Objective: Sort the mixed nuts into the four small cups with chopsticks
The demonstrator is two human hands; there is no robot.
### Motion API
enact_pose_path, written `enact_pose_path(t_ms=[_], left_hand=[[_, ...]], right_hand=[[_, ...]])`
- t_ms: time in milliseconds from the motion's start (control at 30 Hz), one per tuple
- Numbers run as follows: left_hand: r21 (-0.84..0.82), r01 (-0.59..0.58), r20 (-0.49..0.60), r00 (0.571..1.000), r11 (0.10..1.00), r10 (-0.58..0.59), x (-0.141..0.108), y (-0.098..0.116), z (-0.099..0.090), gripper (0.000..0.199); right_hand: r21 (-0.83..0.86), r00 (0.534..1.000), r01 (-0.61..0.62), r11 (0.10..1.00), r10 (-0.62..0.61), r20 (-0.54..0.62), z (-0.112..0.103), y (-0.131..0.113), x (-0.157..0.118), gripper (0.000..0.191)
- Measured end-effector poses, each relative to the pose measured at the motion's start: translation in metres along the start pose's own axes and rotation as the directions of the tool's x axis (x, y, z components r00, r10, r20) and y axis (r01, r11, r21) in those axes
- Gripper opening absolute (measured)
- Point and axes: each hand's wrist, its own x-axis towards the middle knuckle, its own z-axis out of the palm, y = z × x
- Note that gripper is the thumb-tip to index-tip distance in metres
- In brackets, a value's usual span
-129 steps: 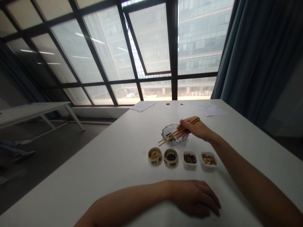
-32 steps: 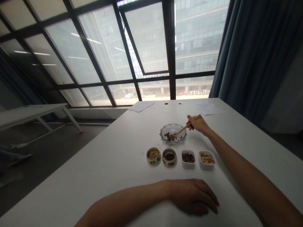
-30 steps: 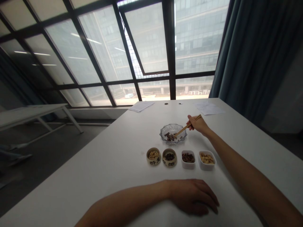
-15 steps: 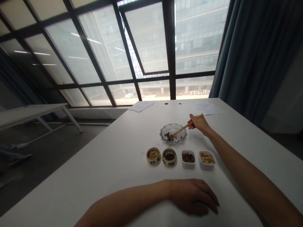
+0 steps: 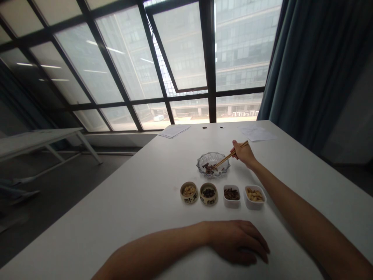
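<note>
My right hand (image 5: 242,151) is closed on a pair of wooden chopsticks (image 5: 230,155). Their tips reach into a clear glass bowl (image 5: 220,157), among small dark pieces (image 5: 208,167). Whether a piece is between the tips is too small to tell. In front of the bowl, from left to right, stand a round dish of tan pieces (image 5: 189,190), a round dish of dark pieces (image 5: 209,192), a white square cup of dark brown pieces (image 5: 232,194) and a white square cup of yellowish pieces (image 5: 254,195). My left hand (image 5: 237,242) lies palm down on the table, fingers spread, holding nothing.
The white table (image 5: 140,182) bears papers at its far left (image 5: 174,131) and far right (image 5: 258,133), with two small dark round spots between them. Another table (image 5: 37,138) stands at the left. Windows and a blue curtain (image 5: 309,74) are behind.
My right hand and the chopsticks have shifted very slightly to the left, with the tips still in the glass bowl. My left hand has not moved.
</note>
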Motion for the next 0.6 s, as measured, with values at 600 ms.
enact_pose_path(t_ms=[600], left_hand=[[-0.078,0.098,0.027,0.995,0.992,-0.096,0.001,0.003,-0.001,0.036]], right_hand=[[0.215,0.946,-0.165,0.963,0.093,0.309,-0.098,-0.051,0.016,0.055]])
